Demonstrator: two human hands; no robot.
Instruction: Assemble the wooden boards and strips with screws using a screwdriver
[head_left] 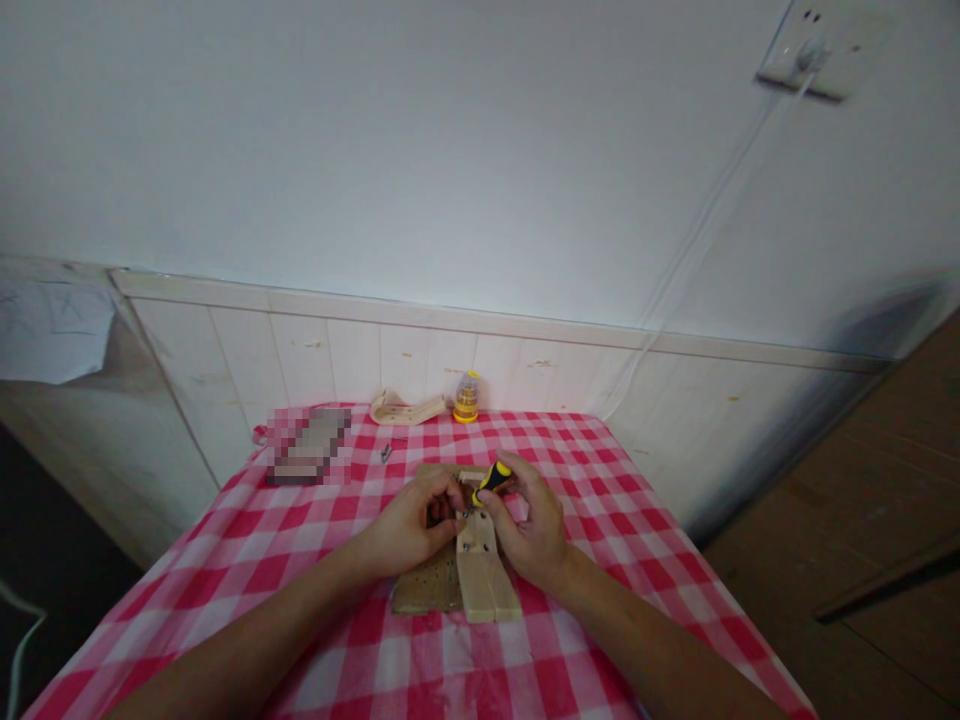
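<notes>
Yellow-and-black, the screwdriver (495, 478) sits in the right hand (538, 528), fingers closed round its handle, angled toward the pale wooden piece (478, 588) midway between the side edges of the surface (637, 540); the left hand (412, 522), fingers curled, seemingly steadies that piece, any grip hidden.

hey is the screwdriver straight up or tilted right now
Tilted. The screwdriver slants, its upper end leaning toward the right hand, its lower end near the wooden piece.
</notes>
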